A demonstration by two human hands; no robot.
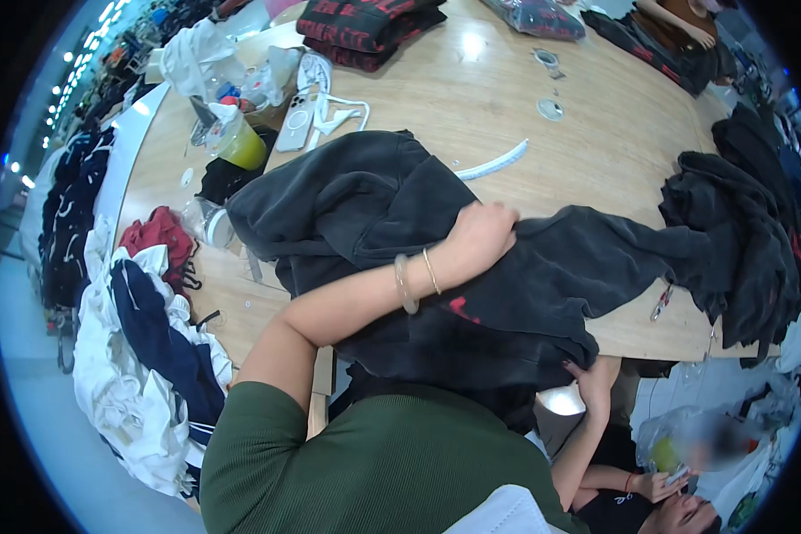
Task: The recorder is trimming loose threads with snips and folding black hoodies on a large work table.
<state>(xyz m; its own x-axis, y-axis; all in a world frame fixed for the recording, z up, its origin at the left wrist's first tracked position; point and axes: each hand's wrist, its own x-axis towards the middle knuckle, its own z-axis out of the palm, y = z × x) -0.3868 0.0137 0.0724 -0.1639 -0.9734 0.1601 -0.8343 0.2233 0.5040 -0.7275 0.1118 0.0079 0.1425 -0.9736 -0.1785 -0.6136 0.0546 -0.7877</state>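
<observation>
A black sweatshirt (543,267) with a small red print lies bunched across the near side of the table, its bulkier folds to the left. My left hand (482,238) is closed on the cloth near its middle, the forearm with two bracelets lying across the garment. At the near right edge of the sweatshirt, my right hand (592,384) grips the hem, with the fingers partly hidden by the fabric. Rightward, a sleeve-like part of the cloth stretches to a pile of black garments (730,240), and I cannot tell where one ends.
Beyond the sweatshirt are a phone (295,123), a bagged yellow-green drink (243,147), a white strip (497,162) and folded black-and-red garments (365,31). Small snips (661,303) lie right. White and navy clothes (151,356) hang left. Other people are at lower right (632,498) and far right (685,31).
</observation>
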